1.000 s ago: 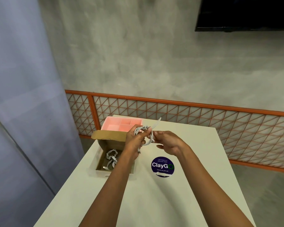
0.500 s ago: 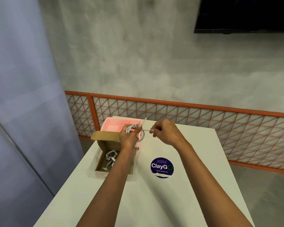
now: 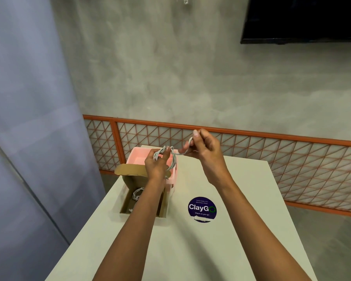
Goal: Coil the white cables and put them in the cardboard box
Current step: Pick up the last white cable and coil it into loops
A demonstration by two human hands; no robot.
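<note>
My left hand (image 3: 156,165) holds a coiled white cable (image 3: 171,162) above the far end of the open cardboard box (image 3: 126,201). Loops of the coil hang down beside its fingers. My right hand (image 3: 206,148) pinches the loose end of the same cable and holds it up and to the right of the coil. Another white cable (image 3: 137,193) lies coiled inside the box, partly hidden by my left forearm.
A pink tray (image 3: 139,157) with compartments stands just behind the box, whose brown flap (image 3: 130,170) is folded open. A round blue ClayGo sticker (image 3: 202,208) is on the white table (image 3: 221,240). An orange lattice railing (image 3: 272,159) runs behind the table.
Both hands rose and moved away from me. My right hand pulled the cable's end up and to the right, while my left hand kept the coil over the pink tray.
</note>
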